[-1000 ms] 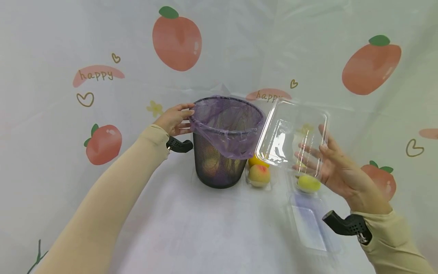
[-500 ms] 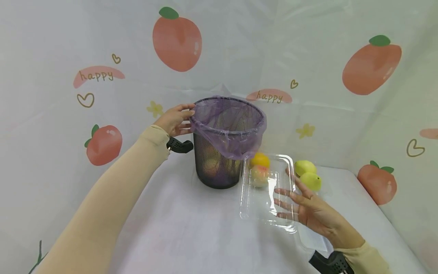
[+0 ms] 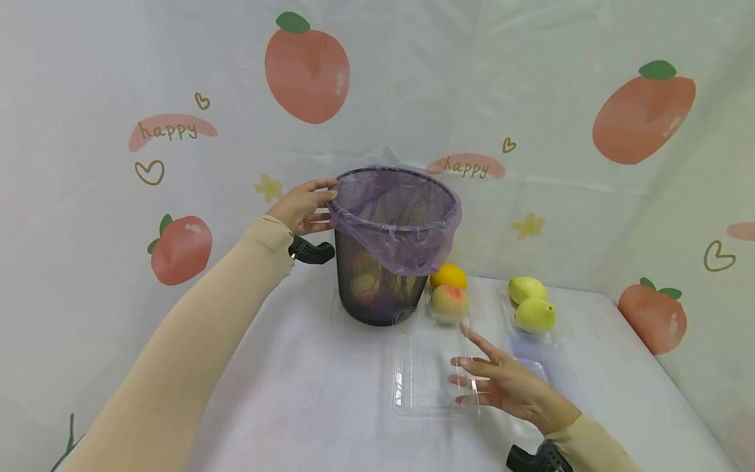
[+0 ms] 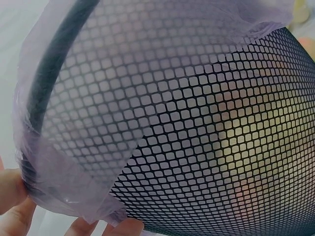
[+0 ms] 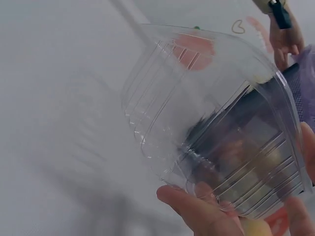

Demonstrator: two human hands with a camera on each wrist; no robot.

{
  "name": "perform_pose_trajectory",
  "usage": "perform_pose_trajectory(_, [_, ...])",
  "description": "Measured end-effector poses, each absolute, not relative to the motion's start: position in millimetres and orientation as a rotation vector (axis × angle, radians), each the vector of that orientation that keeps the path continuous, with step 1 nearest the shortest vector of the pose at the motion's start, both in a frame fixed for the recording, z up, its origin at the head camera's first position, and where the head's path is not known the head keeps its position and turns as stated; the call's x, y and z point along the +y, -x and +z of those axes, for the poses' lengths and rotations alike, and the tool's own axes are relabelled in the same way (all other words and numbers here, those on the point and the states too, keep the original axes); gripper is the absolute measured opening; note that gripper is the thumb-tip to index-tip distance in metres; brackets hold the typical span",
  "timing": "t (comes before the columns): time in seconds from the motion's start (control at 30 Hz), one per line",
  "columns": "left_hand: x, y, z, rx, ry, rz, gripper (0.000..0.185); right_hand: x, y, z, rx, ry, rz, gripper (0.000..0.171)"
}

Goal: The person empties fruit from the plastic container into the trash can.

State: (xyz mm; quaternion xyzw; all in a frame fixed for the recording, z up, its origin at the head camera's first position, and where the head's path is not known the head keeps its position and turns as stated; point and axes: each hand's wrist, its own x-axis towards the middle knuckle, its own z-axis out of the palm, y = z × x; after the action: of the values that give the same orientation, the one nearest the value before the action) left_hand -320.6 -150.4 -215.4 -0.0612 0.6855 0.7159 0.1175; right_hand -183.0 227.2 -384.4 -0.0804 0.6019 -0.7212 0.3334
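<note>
Head view, my left hand (image 3: 302, 206): at about 9 o'clock on the mesh bin (image 3: 389, 275), fingers curled over the rim where the purple liner (image 3: 392, 223) folds down; I grip rim and liner together
Head view, my right hand (image 3: 501, 387): fingers straight and spread, lying on the right part of the clear plastic lid (image 3: 433, 377); nothing pinched, the hand is relaxed and flat
Head view, where the lid is: flat on the white table (image 3: 307, 400), at 6 o'clock from the bin and just in front of the peach (image 3: 448, 303)
Head view, fruit: an orange (image 3: 448, 276) touches the peach at its 12 o'clock; two yellow fruits (image 3: 531, 303) sit at 3 o'clock from them, in a clear tray (image 3: 533, 351) that reaches toward me
Left wrist view, the bin: black mesh (image 4: 206, 137) fills the frame, liner (image 4: 64, 196) draped over the rim, my fingertips (image 4: 15, 201) at 8 o'clock on that rim; coloured shapes glow through the mesh
Right wrist view, the lid: ribbed clear shell (image 5: 211, 128) right against my fingers (image 5: 197, 211); how firmly they press I cannot tell here
Handling, my judgement: the lid looks very light, thin and springy, slick and likely to crackle or dent; I would take it by a stiff edge, thumb under and fingers on top, not by the middle panel
</note>
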Motion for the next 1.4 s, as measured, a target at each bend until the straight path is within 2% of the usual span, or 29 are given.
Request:
perform_pose_trajectory(0.23, [-149.8,318.9,-214.8,2.003,0.177,2.097,0.047,223.2,191.5,-390.0,1.637,0.163,-1.849,0.081])
perform_pose_trajectory(0.8, [-150.7,322.1,-216.3,1.999,0.189,2.101,0.047,221.4,202.0,-400.1,1.695,0.006,-1.831,0.083])
perform_pose_trajectory(1.4, [-151.9,326.3,-218.9,1.993,0.188,2.109,0.046,224.0,202.8,-406.7,1.61,-0.015,-1.783,0.087])
